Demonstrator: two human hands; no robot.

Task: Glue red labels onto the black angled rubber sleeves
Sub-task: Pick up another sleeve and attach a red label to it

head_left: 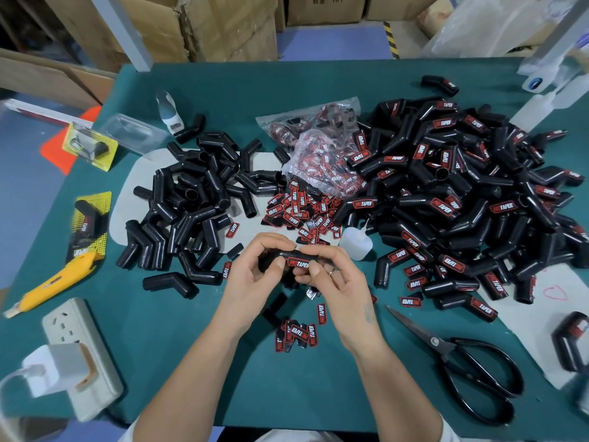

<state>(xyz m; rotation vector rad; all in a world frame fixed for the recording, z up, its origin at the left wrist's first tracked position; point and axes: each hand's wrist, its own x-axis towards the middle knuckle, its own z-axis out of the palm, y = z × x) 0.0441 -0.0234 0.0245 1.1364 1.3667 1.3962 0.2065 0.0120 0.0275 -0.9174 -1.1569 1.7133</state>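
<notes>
We see a small factory packing room: stacked cartons (207, 23) behind a green worktop (223, 87), heaps of sleeves (446, 193), loose labels (296, 208), scissors (462, 355).

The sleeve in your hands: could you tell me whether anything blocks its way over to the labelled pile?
Nothing solid does. Both hands, left and right, hold the sleeve above the table. Toward the labelled pile on the right, only the glue bottle stands close by, and flat loose labels lie on the table.
</notes>
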